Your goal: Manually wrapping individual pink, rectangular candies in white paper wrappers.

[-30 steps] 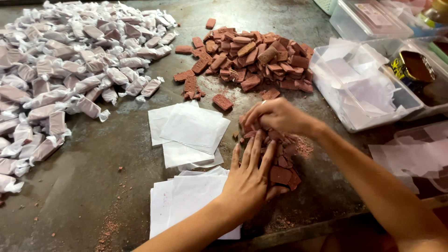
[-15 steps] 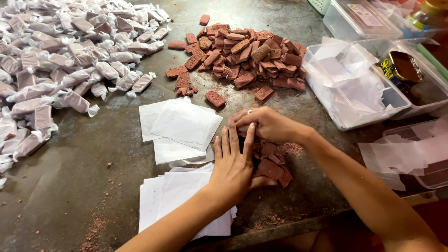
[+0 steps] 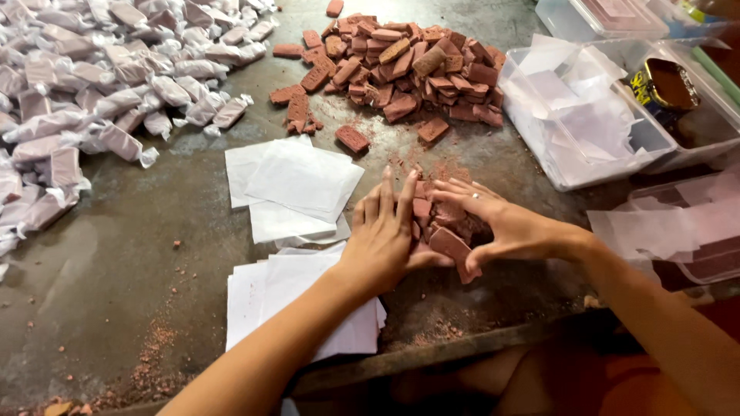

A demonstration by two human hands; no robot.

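Both hands, left hand (image 3: 383, 235) and right hand (image 3: 505, 227), cup several reddish-brown blocks (image 3: 441, 223), fingers spread wide.

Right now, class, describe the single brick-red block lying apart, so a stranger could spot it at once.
Start at the big heap of brick-red blocks on the dark table. Below its left edge, just above the white paper sheets, lies one lone block, touching no others.

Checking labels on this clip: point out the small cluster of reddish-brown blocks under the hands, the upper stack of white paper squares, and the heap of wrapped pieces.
Small cluster of reddish-brown blocks (image 3: 449, 243): head view, front block's face.
Upper stack of white paper squares (image 3: 297, 185): head view, top sheet's middle.
Heap of wrapped pieces (image 3: 92, 77): head view, heap's middle.
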